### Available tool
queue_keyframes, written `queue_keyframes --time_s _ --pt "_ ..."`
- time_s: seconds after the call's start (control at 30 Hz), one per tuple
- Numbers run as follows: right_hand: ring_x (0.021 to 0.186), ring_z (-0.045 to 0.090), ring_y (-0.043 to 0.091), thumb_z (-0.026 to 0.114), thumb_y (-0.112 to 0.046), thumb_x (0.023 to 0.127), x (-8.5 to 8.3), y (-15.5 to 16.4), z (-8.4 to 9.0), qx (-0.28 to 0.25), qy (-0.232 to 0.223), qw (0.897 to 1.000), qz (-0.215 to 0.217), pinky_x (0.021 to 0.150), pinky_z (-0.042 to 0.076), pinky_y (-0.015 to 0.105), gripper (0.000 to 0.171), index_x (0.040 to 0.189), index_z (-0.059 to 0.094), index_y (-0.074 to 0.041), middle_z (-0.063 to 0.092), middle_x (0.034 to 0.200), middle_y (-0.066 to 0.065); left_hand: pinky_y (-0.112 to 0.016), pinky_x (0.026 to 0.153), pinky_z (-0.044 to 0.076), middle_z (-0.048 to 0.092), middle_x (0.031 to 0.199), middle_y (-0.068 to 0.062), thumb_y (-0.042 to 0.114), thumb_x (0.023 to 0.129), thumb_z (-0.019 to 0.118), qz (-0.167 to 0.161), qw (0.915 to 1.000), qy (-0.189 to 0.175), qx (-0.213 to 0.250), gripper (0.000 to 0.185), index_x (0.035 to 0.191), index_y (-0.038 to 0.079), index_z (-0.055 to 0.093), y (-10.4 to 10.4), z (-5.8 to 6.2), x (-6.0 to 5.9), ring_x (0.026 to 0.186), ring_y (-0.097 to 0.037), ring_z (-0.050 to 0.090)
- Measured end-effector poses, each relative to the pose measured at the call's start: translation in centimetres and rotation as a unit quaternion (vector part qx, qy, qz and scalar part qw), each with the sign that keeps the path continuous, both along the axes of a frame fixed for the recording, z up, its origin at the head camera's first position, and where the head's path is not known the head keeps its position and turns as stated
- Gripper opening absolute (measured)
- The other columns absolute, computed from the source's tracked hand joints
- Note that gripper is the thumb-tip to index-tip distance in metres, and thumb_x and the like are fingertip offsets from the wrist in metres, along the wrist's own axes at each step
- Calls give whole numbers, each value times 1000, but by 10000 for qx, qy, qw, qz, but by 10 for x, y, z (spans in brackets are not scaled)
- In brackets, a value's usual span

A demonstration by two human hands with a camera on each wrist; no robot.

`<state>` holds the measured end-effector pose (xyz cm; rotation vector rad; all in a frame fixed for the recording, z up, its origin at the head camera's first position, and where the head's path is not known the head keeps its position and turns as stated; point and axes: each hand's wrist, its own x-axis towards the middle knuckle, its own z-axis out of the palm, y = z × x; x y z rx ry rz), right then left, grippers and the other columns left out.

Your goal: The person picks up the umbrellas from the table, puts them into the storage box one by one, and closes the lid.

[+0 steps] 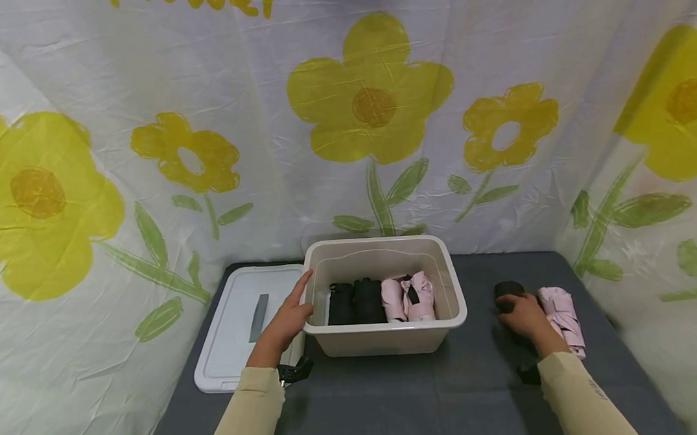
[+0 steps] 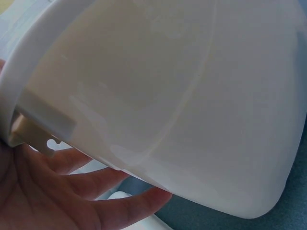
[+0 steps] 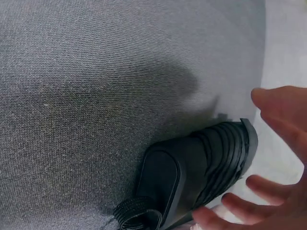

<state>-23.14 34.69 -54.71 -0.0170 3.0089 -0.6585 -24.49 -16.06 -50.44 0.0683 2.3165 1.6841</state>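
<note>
A black folded umbrella (image 3: 192, 167) with a looped wrist strap (image 3: 136, 215) lies on the dark cloth at the right. My right hand (image 1: 525, 315) hovers at it, thumb and fingers spread to either side in the right wrist view. Beside that hand lies a pink folded umbrella (image 1: 563, 318). My left hand (image 1: 287, 321) is at the left side of a beige plastic bin (image 1: 383, 340), its fingers extended along the outer wall beneath the rim. Inside the bin stand black folded umbrellas (image 1: 368, 301) and pink folded umbrellas (image 1: 419, 295), side by side.
A white lid (image 1: 228, 343) with a grey handle (image 1: 259, 317) lies left of the bin, partly behind my left hand. Dark grey cloth (image 1: 391, 397) covers the table. A flower-printed curtain (image 1: 266, 201) hangs close behind and along both sides.
</note>
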Motion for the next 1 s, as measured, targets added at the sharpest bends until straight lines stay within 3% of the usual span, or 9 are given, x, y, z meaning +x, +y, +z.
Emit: queue_keyframes --time_s 0.13,0.37,0.53,0.77,0.93,1.0 --pt "122 35 59 63 -16 82 -1 -2 -1 181 -265 9994 -147 94 38 65 47 125 59 2 60 118 35 -68 105 26 9 163 -10 1 86 39 28 10000 17 -57 83 154 40 14 0 0 1 146 -39 16" --pt "110 42 63 54 -13 84 -6 -11 -2 346 -1076 9930 -336 84 41 65 54 136 50 2 35 123 51 -68 107 24 8 164 -7 1 86 39 49 10000 -4 18 83 153 43 14 0 -1 2 147 -36 14" --pt "107 44 63 50 -9 84 -11 -11 -4 460 -1398 9882 -427 84 42 64 57 139 45 1 26 125 55 -67 107 24 7 164 -8 0 86 39 12 10000 59 61 83 154 41 14 0 -1 2 147 -36 13" --pt "99 49 58 47 -4 86 -12 -5 -7 587 -1621 9842 -412 80 44 58 56 142 43 1 13 131 57 -67 107 24 8 164 -9 0 86 40 1 10000 22 63 82 154 40 15 1 4 3 147 -36 13" --pt "102 48 59 49 -3 87 -11 -3 -8 675 -1435 9868 -319 80 43 58 54 140 45 1 21 132 55 -66 108 24 8 164 -8 0 86 40 9 10000 26 64 82 154 40 15 0 4 2 147 -36 13" --pt "105 46 60 49 -2 86 -10 -2 -9 687 -1288 9889 -263 80 43 59 54 139 47 1 26 132 53 -66 108 24 8 164 -8 0 86 40 20 10000 50 39 83 154 41 15 -1 -2 0 147 -36 13"
